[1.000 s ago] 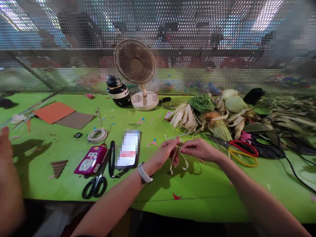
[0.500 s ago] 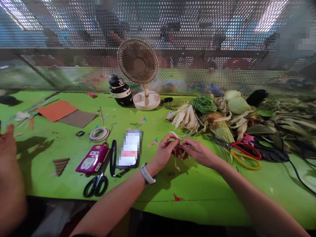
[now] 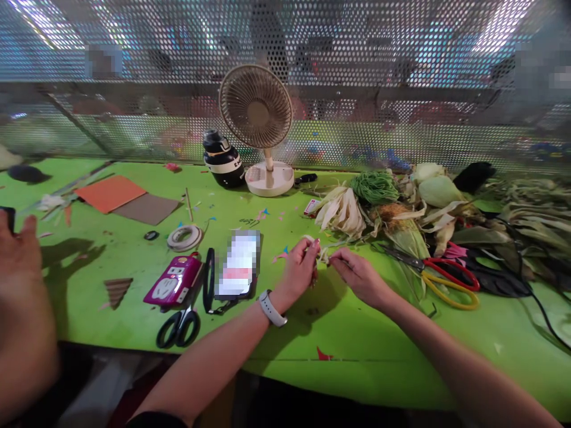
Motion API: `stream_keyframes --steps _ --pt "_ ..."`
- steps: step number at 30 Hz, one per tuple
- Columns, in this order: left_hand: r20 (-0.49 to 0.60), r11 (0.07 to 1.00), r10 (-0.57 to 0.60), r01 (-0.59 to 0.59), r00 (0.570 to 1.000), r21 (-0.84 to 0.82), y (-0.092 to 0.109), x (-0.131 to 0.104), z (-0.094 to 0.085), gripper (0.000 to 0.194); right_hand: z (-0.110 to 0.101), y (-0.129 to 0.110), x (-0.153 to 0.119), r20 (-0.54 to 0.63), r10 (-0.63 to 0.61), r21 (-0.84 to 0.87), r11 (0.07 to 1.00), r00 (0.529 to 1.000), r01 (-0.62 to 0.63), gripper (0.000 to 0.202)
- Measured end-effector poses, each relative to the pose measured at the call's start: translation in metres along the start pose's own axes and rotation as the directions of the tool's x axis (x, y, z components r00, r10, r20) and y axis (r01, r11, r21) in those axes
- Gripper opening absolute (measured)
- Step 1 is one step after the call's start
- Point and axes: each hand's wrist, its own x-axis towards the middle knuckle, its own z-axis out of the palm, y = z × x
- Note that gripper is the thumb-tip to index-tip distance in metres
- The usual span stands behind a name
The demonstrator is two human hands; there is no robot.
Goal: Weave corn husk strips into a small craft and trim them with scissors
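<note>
Fingertips have drawn slightly apart since earlier: the left hand and right hand both pinch a pale husk strip over the green table.

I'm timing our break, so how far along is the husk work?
Done, it seems: a bunch of pale husks lies gathered on the table. In hand: the left hand and right hand pinch a small pale piece, too blurred to judge its stage. Left, probably: finishing that, and perhaps using the loose greenish husks at right.
</note>
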Motion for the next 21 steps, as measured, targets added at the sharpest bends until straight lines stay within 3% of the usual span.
stream_keyframes --steps 3,6,12,17,21 --pt "-0.111 0.987 0.141 -0.13 0.984 0.095 0.0069 -0.0023 -0.0011 0.03 -0.0008 -0.0022 -0.0011 -0.057 0.005 0.023 1.0 0.998 -0.003 0.025" --pt "-0.137 0.989 0.145 -0.139 0.98 0.056 0.0092 -0.0025 -0.0018 0.03 -0.0039 -0.0042 -0.0016 -0.088 0.004 0.037 0.999 0.996 -0.001 0.025" --pt "0.124 0.999 -0.031 0.033 0.992 -0.016 0.0073 -0.0018 -0.002 0.039 -0.0058 -0.0028 0.0011 -0.077 0.001 0.062 0.998 0.997 0.004 0.026" --pt "0.009 0.999 0.031 -0.031 0.999 -0.017 0.0056 -0.0023 -0.0022 0.042 -0.0029 -0.0021 0.0003 0.07 0.15 0.232 0.959 0.986 -0.162 0.032" --pt "-0.013 0.997 0.023 -0.023 1.0 -0.078 0.0052 0.0009 -0.0044 0.042 -0.0099 -0.0001 0.0006 0.149 0.137 0.225 0.96 0.979 -0.169 0.032"
